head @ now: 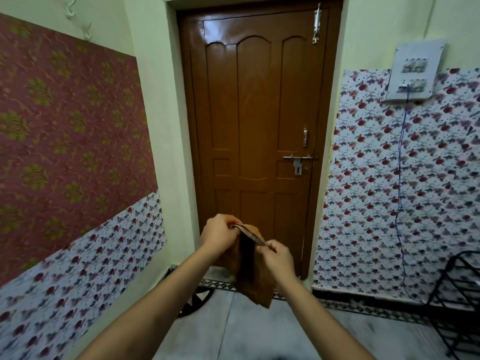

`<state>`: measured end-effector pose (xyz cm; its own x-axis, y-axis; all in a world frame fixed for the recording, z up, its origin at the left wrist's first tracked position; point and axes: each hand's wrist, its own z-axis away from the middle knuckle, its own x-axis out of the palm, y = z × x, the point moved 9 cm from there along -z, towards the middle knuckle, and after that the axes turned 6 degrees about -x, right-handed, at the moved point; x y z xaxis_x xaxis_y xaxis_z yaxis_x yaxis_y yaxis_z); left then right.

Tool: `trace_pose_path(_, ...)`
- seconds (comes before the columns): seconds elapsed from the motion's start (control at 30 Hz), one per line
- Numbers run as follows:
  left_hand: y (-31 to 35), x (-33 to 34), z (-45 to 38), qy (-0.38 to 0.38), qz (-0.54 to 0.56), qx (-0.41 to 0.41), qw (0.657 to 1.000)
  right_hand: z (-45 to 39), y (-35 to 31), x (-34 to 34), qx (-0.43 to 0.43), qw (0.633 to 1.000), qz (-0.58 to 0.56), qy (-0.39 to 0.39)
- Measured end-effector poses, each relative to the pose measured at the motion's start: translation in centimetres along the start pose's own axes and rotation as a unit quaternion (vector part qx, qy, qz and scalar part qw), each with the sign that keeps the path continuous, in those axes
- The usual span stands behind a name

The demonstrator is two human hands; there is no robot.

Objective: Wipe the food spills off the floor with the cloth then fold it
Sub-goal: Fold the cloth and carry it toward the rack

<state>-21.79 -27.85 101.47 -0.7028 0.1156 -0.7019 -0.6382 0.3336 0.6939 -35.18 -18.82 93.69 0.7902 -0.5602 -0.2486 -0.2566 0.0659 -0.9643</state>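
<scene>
— Where's our cloth [255, 276]?
— Hanging before the door [257, 120], top edge pinched by our left hand [219, 236] and right hand [276, 255].
— It looks light and limp; we take corners.

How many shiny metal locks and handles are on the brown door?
3: a silver bolt latch at the top right, a small silver handle midway down the right, and a sliding bolt just below it.

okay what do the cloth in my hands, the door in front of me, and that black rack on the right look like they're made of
Cloth: soft, thin orange-brown fabric, hanging limp in folds from both hands.
Door: probably wood with glossy brown paint or varnish; raised panels and shiny highlights show.
Rack: likely black-coated metal wire or rod, judging by its thin open bars.
</scene>
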Motion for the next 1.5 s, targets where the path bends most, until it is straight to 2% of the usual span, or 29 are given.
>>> trace_pose_path(0.13, -0.4, -0.9, 0.5, -0.002, -0.118, 0.053, 0.992, -0.8, -2.0, -1.4, -0.07, 0.991, 0.116, -0.019)
trace_pose_path(0.23, -0.5, -1.4, 0.4, -0.017, -0.125, 0.062, 0.99, -1.4, -2.9, -2.4, -0.097, 0.983, 0.155, -0.011)
trace_pose_path(0.4, -1.2, -1.8, -0.4, -0.115, -0.022, 0.028, 0.993, -1.8, -4.5, -4.0, -0.129, 0.965, 0.226, 0.018)
trace_pose_path(0.53, -1.4, -2.1, -0.2, -0.226, 0.043, 0.04, 0.972, -2.7, -4.3, -5.5, -0.135, 0.965, 0.222, 0.024)
trace_pose_path(0.7, -1.8, -3.5, -1.8, -0.144, 0.109, 0.03, 0.983, -3.1, -3.4, -5.8, -0.142, 0.98, 0.103, -0.092)
trace_pose_path(0.8, -1.3, -4.0, -2.3, -0.101, 0.038, 0.065, 0.992, -3.0, -2.4, -6.0, -0.124, 0.981, 0.09, -0.12)
trace_pose_path(0.9, -0.9, -3.4, -2.2, -0.183, -0.036, 0.112, 0.976, -2.7, -2.2, -6.4, -0.13, 0.984, 0.049, -0.113)
trace_pose_path(0.97, -1.0, -2.8, -2.4, -0.219, -0.116, 0.137, 0.959, -2.3, -2.9, -6.0, -0.135, 0.981, 0.022, -0.14)
trace_pose_path(1.0, -1.1, -2.7, -2.8, -0.21, -0.165, 0.146, 0.952, -2.0, -3.3, -5.3, -0.133, 0.976, 0.003, -0.17)
trace_pose_path(1.07, -0.6, -3.1, -3.9, -0.131, -0.258, 0.165, 0.943, -1.4, -4.3, -3.7, -0.132, 0.964, -0.029, -0.23)
trace_pose_path(1.1, 0.0, -3.2, -4.2, -0.092, -0.268, 0.174, 0.943, -1.1, -5.0, -3.1, -0.139, 0.959, -0.028, -0.247)
trace_pose_path(1.2, 1.6, -3.2, -4.4, -0.064, -0.115, 0.181, 0.975, -0.8, -6.9, -1.7, -0.182, 0.951, -0.007, -0.249)
trace_pose_path(1.27, 2.4, -3.4, -4.0, -0.063, -0.02, 0.183, 0.981, -0.9, -7.8, -1.3, -0.209, 0.951, -0.031, -0.224)
trace_pose_path(1.37, 3.4, -2.8, -3.3, -0.11, 0.088, 0.192, 0.971, -1.4, -8.4, -1.1, -0.223, 0.954, -0.1, -0.174)
trace_pose_path(1.5, 3.7, -1.8, -2.9, -0.152, 0.18, 0.186, 0.954, -2.1, -8.6, -1.1, -0.234, 0.955, -0.143, -0.115)
